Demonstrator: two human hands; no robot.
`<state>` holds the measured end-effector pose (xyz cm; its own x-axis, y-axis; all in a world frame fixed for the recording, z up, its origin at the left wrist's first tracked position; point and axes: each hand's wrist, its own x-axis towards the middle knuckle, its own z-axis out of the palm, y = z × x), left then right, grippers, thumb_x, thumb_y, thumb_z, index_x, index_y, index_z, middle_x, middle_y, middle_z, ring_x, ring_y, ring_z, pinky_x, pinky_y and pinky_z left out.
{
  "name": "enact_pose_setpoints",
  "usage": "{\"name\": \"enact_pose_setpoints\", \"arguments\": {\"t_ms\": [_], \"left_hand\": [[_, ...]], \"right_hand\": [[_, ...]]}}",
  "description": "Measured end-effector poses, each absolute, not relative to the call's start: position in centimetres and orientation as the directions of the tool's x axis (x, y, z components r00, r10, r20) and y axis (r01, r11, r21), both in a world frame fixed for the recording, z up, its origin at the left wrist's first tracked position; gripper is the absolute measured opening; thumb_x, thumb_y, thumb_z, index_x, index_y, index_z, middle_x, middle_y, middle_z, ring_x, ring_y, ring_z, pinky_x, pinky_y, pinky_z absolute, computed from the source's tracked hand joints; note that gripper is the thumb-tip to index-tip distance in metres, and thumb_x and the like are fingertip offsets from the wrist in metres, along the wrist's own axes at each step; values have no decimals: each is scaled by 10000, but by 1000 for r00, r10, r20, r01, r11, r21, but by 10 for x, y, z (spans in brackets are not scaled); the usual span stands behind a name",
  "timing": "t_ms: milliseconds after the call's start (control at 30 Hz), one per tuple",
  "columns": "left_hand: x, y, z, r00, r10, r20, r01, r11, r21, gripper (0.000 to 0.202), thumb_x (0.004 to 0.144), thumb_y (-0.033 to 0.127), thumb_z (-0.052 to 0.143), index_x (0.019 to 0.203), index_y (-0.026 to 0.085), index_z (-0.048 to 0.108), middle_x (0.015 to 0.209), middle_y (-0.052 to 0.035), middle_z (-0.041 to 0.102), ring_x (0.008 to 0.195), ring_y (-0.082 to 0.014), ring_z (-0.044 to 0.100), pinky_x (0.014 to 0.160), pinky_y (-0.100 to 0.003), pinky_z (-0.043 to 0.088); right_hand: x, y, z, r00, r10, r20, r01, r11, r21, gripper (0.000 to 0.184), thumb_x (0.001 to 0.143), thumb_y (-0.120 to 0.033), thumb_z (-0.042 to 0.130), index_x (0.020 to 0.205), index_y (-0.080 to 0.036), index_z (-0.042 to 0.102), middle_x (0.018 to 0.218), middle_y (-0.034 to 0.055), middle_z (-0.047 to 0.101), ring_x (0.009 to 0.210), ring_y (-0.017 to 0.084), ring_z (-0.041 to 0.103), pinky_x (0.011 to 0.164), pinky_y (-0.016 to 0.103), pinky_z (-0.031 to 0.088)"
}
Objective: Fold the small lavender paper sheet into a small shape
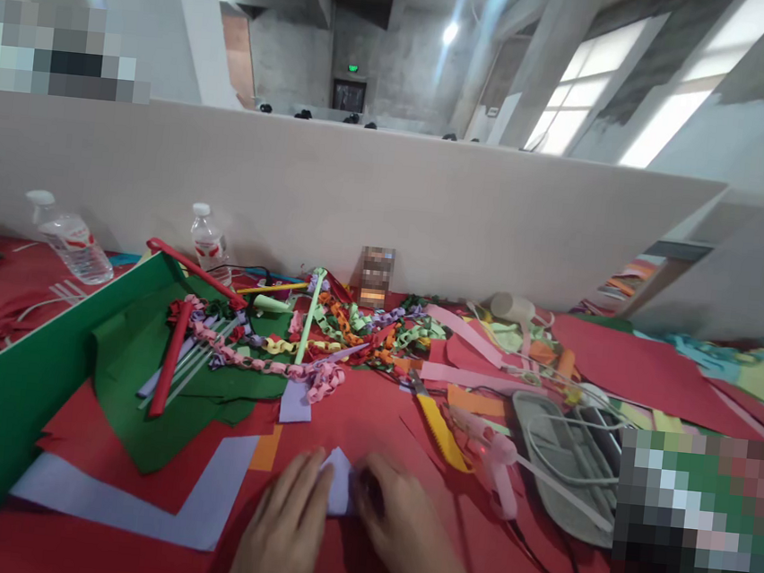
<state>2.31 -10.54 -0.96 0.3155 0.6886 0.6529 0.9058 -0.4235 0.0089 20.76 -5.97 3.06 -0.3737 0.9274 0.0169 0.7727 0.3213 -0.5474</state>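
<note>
My left hand (284, 529) and my right hand (400, 522) rest close together on the red table covering (370, 411) near the front edge. Between their fingertips lies a small lilac piece of paper (338, 482), folded to a point. Both hands touch it, the left with fingers laid flat and together, the right with fingers curled at its edge. Behind them a long chain of coloured paper loops (267, 361) winds across the table.
A large green sheet (13, 395) and a lilac paper strip (145, 502) lie at the left, two water bottles (72, 239) behind. Yellow-handled scissors (436, 427), a pink glue gun (500, 465) and a grey tray (560, 466) sit at the right. A white partition (364, 195) bounds the table.
</note>
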Motion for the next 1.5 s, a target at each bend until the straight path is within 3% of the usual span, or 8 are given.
{"name": "enact_pose_setpoints", "arguments": {"t_ms": [67, 200, 267, 400, 733, 1033, 1367, 1500], "left_hand": [[26, -112, -24, 447, 623, 642, 859, -498, -115, 421, 958, 84, 361, 1253, 154, 655, 1269, -85, 710, 1169, -224, 639, 893, -312, 517], [35, -121, -43, 476, 611, 633, 858, -480, -182, 406, 943, 102, 399, 1238, 135, 675, 1264, -89, 716, 1160, -238, 645, 918, -340, 498], [38, -121, -47, 386, 621, 682, 898, -422, -125, 406, 939, 96, 391, 1210, 142, 690, 1232, -88, 731, 1144, -245, 654, 921, -362, 493], [41, -118, -48, 377, 621, 687, 896, -432, -101, 404, 937, 107, 396, 1214, 135, 688, 1240, -91, 727, 1165, -242, 642, 945, -363, 480], [36, -112, -54, 426, 615, 664, 878, -458, -138, 408, 940, 144, 400, 1245, 137, 671, 1265, -86, 713, 1215, -220, 600, 1116, -365, 347], [35, -111, -53, 440, 646, 624, 879, -452, -153, 393, 961, 212, 413, 1261, 159, 661, 1299, -65, 700, 1258, -207, 571, 1171, -361, 285], [35, -108, -52, 424, 613, 666, 877, -461, -134, 379, 950, 178, 409, 1208, 160, 686, 1256, -66, 719, 1204, -199, 612, 1149, -334, 328], [35, -108, -53, 421, 612, 669, 878, -460, -132, 380, 942, 150, 397, 1175, 155, 697, 1253, -74, 720, 1206, -211, 612, 1139, -343, 339]], "right_hand": [[206, -60, 33, -367, 930, 19, 788, 321, -526, 164, 950, -155, 495, 890, -211, 637, 877, 44, 696, 763, 182, 661, 656, 240, 436], [202, -62, 36, -338, 941, 22, 812, 303, -498, 147, 960, -181, 523, 930, -235, 657, 914, 37, 686, 793, 184, 673, 672, 235, 459], [201, -62, 35, -332, 943, 22, 823, 301, -482, 137, 947, -165, 544, 947, -240, 658, 934, 36, 684, 806, 187, 676, 676, 237, 467], [202, -61, 32, -335, 942, 24, 822, 304, -482, 168, 934, -122, 535, 957, -233, 659, 952, 41, 679, 843, 197, 676, 719, 254, 492], [201, -64, 32, -316, 948, 29, 807, 285, -518, 245, 920, -136, 510, 1063, -264, 663, 1027, 43, 673, 938, 214, 661, 796, 286, 502], [201, -66, 31, -306, 951, 42, 798, 280, -534, 289, 896, -133, 514, 1075, -292, 676, 1040, 35, 682, 957, 223, 655, 828, 308, 505], [201, -64, 25, -310, 940, 142, 809, 339, -480, 283, 858, -104, 553, 1029, -294, 673, 996, 31, 702, 908, 227, 672, 776, 305, 523], [208, -72, 17, -384, 883, 269, 788, 465, -404, 304, 884, -102, 521, 1087, -284, 652, 1047, 30, 714, 906, 213, 672, 766, 309, 509]]}}
